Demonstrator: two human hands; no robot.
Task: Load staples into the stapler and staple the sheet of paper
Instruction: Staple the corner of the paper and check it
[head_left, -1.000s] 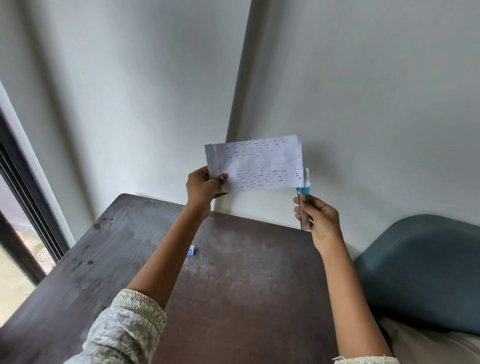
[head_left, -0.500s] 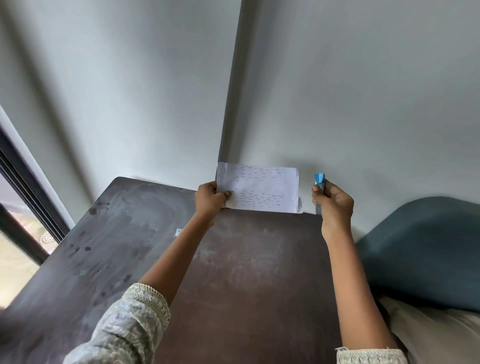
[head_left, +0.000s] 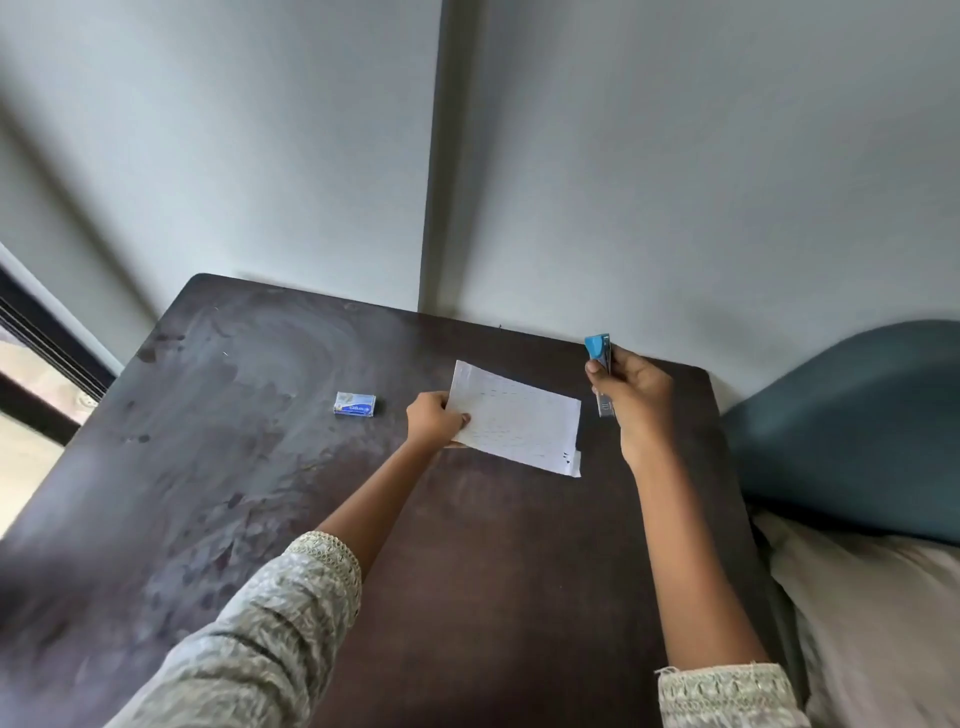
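Observation:
A folded white sheet of paper (head_left: 519, 418) with faint written lines lies low over the dark table (head_left: 260, 467), and my left hand (head_left: 435, 420) grips its left edge. To its right, my right hand (head_left: 631, 397) is closed around a small blue and metal stapler (head_left: 599, 358), held upright above the table's far right corner, apart from the paper. A small blue staple box (head_left: 354, 404) rests on the table to the left of my left hand.
A grey wall with a vertical corner line (head_left: 436, 182) stands right behind the table. A teal cushioned seat back (head_left: 852, 431) and a pale cushion (head_left: 872, 623) sit at the right. A dark window frame (head_left: 41, 358) is at the left.
The paper came down from in front of the wall to the tabletop with my left hand. The stapler in my right hand parted from the paper's right edge. The view tilted downward.

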